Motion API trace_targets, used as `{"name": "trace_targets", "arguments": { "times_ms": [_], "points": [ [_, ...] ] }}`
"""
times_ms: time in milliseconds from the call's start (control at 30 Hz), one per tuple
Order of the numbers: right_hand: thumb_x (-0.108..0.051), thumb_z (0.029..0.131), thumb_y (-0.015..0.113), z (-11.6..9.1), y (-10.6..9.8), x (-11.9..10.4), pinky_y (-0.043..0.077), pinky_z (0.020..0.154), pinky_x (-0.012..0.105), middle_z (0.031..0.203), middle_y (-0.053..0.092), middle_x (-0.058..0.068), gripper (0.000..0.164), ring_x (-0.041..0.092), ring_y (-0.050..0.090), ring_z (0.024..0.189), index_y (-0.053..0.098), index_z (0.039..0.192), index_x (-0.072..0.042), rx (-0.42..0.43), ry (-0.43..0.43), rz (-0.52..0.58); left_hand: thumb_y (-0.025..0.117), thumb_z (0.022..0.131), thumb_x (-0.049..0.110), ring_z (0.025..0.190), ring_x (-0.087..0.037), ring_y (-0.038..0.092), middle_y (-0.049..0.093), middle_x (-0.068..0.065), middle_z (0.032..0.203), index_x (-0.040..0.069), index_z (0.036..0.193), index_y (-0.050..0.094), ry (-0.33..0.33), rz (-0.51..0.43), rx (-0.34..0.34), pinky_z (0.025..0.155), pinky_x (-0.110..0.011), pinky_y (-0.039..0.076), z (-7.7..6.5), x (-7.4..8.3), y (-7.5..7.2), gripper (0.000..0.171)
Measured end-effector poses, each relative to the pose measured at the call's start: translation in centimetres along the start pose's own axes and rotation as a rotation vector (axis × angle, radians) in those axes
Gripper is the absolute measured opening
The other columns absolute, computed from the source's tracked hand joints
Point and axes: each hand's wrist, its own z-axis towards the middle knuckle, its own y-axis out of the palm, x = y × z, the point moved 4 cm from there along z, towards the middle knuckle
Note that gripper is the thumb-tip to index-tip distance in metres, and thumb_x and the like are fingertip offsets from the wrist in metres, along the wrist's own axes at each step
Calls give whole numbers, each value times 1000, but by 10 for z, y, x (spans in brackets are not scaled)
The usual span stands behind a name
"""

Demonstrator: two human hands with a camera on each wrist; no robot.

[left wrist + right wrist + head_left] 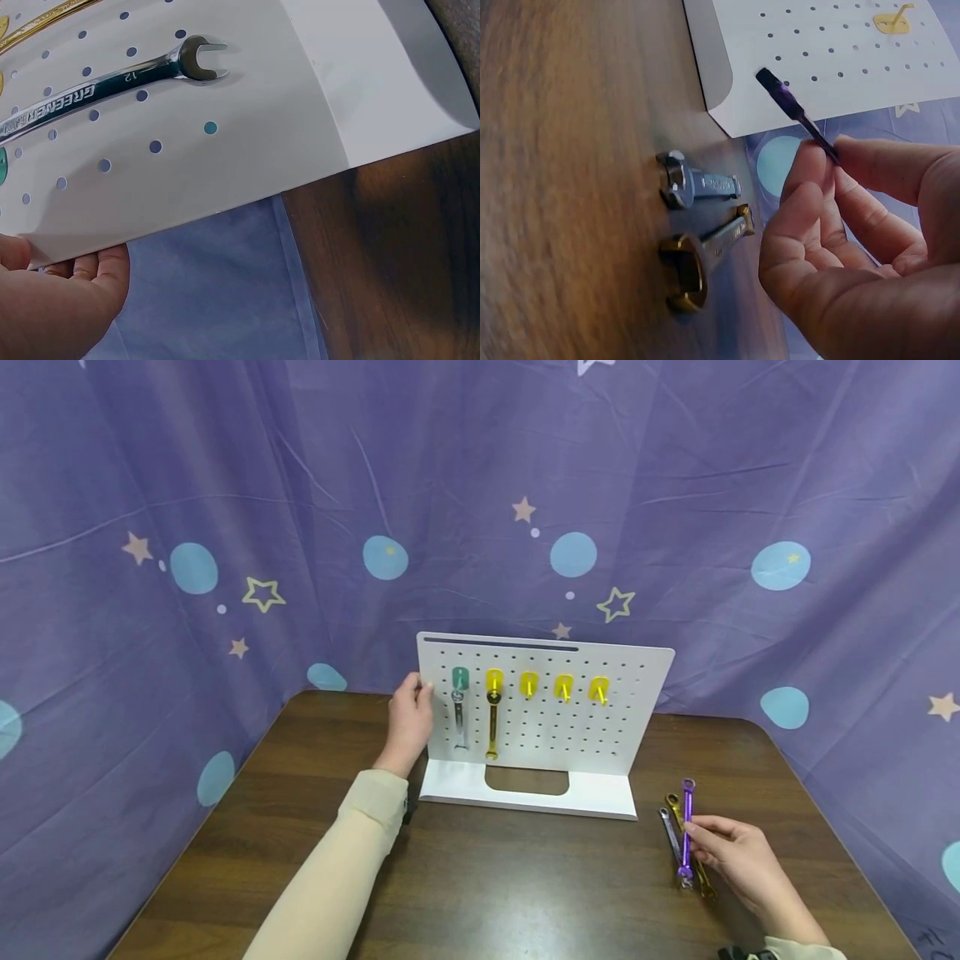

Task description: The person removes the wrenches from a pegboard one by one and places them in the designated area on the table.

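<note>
Head view: the purple wrench (pixel 686 845), right of the pegboard (pixel 547 718), is pinched by the right hand (pixel 738 860), fingers closed at mid-shank, apt for likely stiff, slippery metal; the pegboard's left edge is gripped by the left hand (pixel 409 723).

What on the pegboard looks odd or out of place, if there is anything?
Only a colour mismatch: on the pegboard, the leftmost hook is green, while the other four hooks are yellow. Nothing there looks visibly damaged.

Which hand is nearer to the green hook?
Left. The left hand grips the board beside the green hook; the right hand holds the purple wrench, beyond the board's right edge.
</note>
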Motion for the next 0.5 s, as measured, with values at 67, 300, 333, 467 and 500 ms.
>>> {"name": "trace_targets", "arguments": {
  "times_ms": [67, 300, 333, 467, 500],
  "points": [
    [-5, 96, 70, 1, -2, 1, 56, 65, 26, 87, 70, 9, 30, 12, 63, 73, 64, 113, 19, 27, -2, -36, 47, 109, 13, 86, -29, 56, 64, -20, 101, 0, 105, 56, 2, -1, 0, 75, -43, 47, 0, 0, 0, 16],
    [-9, 97, 71, -1, -9, 2, 55, 62, 27, 86, 70, 9, 34, 11, 62, 71, 64, 114, 19, 42, -33, -175, 46, 110, 13, 87, -29, 56, 64, -20, 101, 0, 107, 56, -2, 6, -2, 75, -44, 47, -1, 0, 0, 16],
    [-9, 97, 72, -1, -9, 1, 55, 62, 27, 85, 70, 9, 34, 11, 62, 71, 64, 114, 19, 44, -35, -186, 46, 110, 13, 87, -29, 56, 64, -20, 102, 0, 107, 56, -2, 5, -2, 75, -44, 47, -1, 0, 0, 16],
    [-10, 96, 72, -2, -12, -1, 54, 62, 27, 83, 69, 8, 35, 12, 61, 70, 65, 115, 19, 54, -32, -245, 47, 109, 12, 88, -30, 56, 64, -20, 103, 0, 107, 56, 4, -1, 3, 75, -44, 47, 0, 0, 0, 16],
    [-11, 96, 72, -3, -13, -2, 53, 62, 27, 82, 68, 7, 36, 12, 61, 70, 65, 115, 18, 57, -29, -259, 47, 109, 12, 88, -30, 56, 64, -20, 103, 0, 106, 56, 5, -1, 4, 75, -44, 47, 0, 0, 0, 16]
  ]
}}
